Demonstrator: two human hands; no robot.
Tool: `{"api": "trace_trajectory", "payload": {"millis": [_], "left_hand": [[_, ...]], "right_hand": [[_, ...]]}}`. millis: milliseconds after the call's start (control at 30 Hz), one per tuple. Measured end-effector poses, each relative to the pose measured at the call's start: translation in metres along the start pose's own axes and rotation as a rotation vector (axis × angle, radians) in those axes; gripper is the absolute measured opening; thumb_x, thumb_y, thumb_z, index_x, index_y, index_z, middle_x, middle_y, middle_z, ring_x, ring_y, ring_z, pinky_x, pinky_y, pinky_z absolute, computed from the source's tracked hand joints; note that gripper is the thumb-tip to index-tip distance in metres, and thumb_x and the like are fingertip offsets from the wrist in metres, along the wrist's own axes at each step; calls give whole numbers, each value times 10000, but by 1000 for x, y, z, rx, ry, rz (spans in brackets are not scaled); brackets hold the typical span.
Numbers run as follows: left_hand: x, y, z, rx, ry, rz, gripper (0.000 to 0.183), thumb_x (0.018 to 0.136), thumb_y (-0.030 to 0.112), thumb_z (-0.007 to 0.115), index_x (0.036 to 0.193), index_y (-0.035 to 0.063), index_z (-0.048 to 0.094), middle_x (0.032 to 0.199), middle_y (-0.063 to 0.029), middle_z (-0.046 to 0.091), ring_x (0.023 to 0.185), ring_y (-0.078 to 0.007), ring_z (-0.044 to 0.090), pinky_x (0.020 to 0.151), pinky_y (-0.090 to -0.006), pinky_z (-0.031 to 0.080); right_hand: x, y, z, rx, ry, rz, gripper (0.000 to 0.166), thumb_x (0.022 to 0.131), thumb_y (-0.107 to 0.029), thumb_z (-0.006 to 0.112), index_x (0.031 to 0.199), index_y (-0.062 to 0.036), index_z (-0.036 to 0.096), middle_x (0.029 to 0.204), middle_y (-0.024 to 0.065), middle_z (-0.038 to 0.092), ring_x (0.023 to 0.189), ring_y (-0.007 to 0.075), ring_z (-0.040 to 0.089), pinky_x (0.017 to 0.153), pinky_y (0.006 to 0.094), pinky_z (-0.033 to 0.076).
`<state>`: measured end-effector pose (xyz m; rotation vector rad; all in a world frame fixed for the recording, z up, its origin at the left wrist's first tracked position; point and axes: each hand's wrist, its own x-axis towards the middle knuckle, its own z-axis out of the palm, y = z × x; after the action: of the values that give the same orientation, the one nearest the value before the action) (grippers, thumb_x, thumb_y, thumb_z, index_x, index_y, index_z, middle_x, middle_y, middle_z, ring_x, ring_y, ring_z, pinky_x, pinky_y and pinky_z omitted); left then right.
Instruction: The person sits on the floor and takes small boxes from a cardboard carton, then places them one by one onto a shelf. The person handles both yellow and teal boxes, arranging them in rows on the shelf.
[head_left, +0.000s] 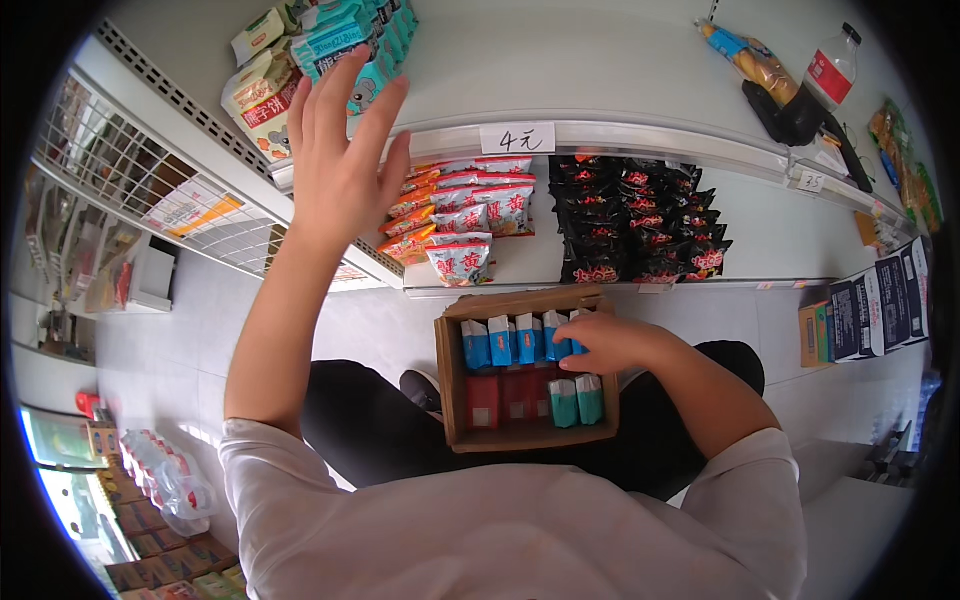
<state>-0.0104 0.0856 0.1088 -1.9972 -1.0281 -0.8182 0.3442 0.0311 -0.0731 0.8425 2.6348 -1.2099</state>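
Note:
My left hand (337, 165) is raised at the upper shelf with its fingers spread, in front of teal biscuit packs (337, 34) and cream packs (262, 101). Whether its fingertips touch the teal packs is unclear. An open cardboard box (446, 390) rests at my lap, between my legs. My right hand (619, 343) reaches into its right side, over the end of a row of blue packs (529, 341). The hand partly covers the rightmost blue packs, so its grip is hidden. In front of that row lie red packs (482, 405) and two teal-green packs (576, 403).
On the lower shelf stand white-and-red snack bags (461, 259), orange bags (410, 244) and black snack bags (641, 217). A handwritten price card (517, 139) hangs on the shelf edge. Up right are a bottle (832, 71) and bread (757, 67). A wire rack (161, 165) borders the left.

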Motion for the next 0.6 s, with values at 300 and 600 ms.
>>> {"api": "trace_trajectory", "payload": {"millis": [300, 600], "left_hand": [[-114, 123, 10, -615, -348, 174, 380, 740, 51, 751, 1119, 51, 718, 1418, -202, 568, 1233, -362, 641, 1116, -582, 438], [-154, 140, 24, -870, -510, 117, 272, 737, 64, 775, 1007, 54, 751, 1306, -110, 651, 1109, -299, 689, 931, -439, 555]], "right_hand": [[9, -15, 28, 2, -286, 183, 453, 970, -372, 699, 1249, -16, 674, 1161, 230, 726, 1123, 403, 690, 942, 503, 553], [29, -18, 60, -156, -545, 294, 504, 955, -383, 710, 1302, -27, 626, 1160, 225, 729, 1107, 411, 697, 936, 514, 562]]}}
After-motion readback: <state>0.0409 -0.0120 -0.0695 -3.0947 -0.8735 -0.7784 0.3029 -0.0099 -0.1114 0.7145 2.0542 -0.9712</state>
